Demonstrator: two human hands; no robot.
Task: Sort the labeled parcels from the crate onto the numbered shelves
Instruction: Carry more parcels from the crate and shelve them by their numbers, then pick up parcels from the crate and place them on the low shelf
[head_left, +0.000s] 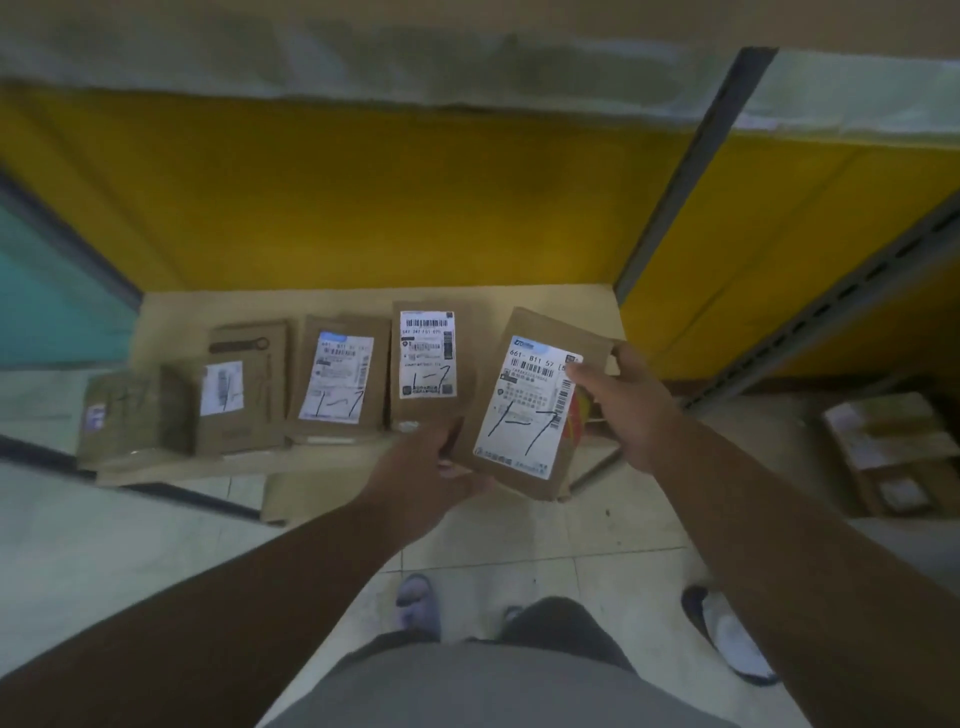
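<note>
Yellow-backed low beige shelf (363, 304) holds a row of brown cardboard parcels (340, 379). Both hands grasp another flat brown cardboard parcel marked 1-7 (524, 410): left hand (415, 480) at 7 o'clock, right hand (623, 405) at 3. It looks light and stiff, best held by its edges.

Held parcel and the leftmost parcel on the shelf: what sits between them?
Head view: three brown parcels lie in a row between the held parcel and the leftmost parcel; two show handwritten "1-7".

Tilted brown parcel (524, 410) marked "1-7", beside four, seemingly similar, parcels (337, 379) on the shelf (171, 312).
</note>
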